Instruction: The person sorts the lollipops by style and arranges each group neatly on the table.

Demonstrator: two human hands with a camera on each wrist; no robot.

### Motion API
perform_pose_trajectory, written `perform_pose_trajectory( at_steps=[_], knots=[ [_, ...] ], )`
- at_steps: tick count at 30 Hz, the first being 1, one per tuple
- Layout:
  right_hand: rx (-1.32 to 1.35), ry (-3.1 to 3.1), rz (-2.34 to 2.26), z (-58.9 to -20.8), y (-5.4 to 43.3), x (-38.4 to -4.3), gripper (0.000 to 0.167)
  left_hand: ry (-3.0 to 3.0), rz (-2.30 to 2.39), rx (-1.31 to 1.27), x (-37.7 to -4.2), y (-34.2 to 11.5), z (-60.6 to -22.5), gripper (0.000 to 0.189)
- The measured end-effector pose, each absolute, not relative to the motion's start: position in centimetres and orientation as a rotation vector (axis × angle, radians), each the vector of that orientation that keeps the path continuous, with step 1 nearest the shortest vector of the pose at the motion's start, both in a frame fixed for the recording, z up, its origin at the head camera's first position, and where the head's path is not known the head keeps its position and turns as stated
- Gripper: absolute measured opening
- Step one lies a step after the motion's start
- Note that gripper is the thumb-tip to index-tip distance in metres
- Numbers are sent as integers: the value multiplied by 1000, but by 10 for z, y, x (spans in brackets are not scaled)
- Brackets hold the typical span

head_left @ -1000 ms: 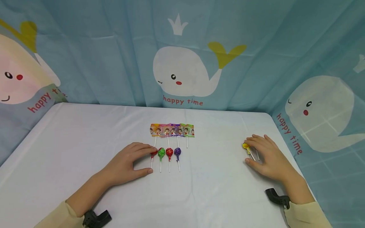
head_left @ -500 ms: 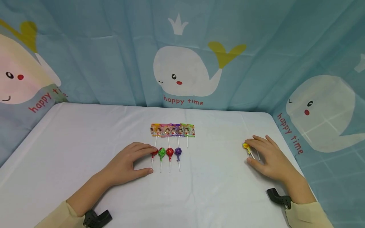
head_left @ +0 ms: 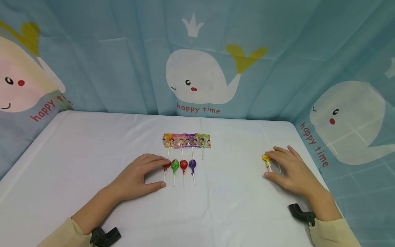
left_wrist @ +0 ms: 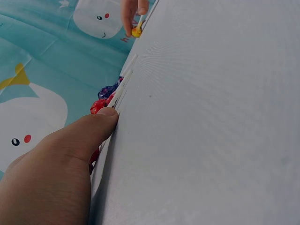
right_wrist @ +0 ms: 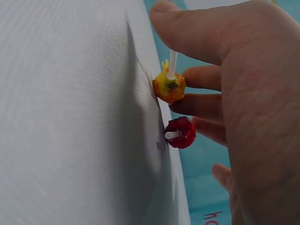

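My left hand (head_left: 139, 178) rests at the left end of a row of lollipops. Its index finger touches the head of a red lollipop (head_left: 167, 166), while the thumb lies beside the stick's lower end. Rightward in the row are a green lollipop (head_left: 175, 165), a red one (head_left: 183, 165) and a purple one (head_left: 192, 164). At the right, my right hand (head_left: 288, 169) has its fingers about the head of a yellow lollipop (right_wrist: 169, 88), its thumb at the stick. Below that head in the right wrist view is a dark red lollipop (right_wrist: 180, 132), near the other fingers.
Behind the row lie several flat-wrapped lollipops (head_left: 186, 141), side by side with sticks toward me. All are on a white-covered table (head_left: 234, 206). A blue whale-print curtain (head_left: 123, 61) borders its far edge and sides.
The yellow lollipop's stick has swung a little leftward, and my right thumb has shifted slightly left with it. My left hand and the row look unchanged.
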State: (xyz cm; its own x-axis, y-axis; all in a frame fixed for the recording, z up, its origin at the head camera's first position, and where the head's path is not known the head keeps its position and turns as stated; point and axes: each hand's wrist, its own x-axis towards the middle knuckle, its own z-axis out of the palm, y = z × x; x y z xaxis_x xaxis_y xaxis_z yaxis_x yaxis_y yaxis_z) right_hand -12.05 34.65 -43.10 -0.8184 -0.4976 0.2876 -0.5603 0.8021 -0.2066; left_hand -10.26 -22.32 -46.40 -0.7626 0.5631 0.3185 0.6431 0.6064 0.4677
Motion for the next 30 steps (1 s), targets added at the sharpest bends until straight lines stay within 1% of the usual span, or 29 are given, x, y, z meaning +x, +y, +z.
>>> perform_pose_trajectory(
  at_steps=[8, 30],
  knots=[
    [785, -2796, 432, -433, 343, -121, 72, -2687, -871, -1020, -103, -224, -465, 68],
    [800, -2742, 433, -436, 338, -123, 70, -2697, -873, -1010, -103, -223, -464, 68]
  ],
)
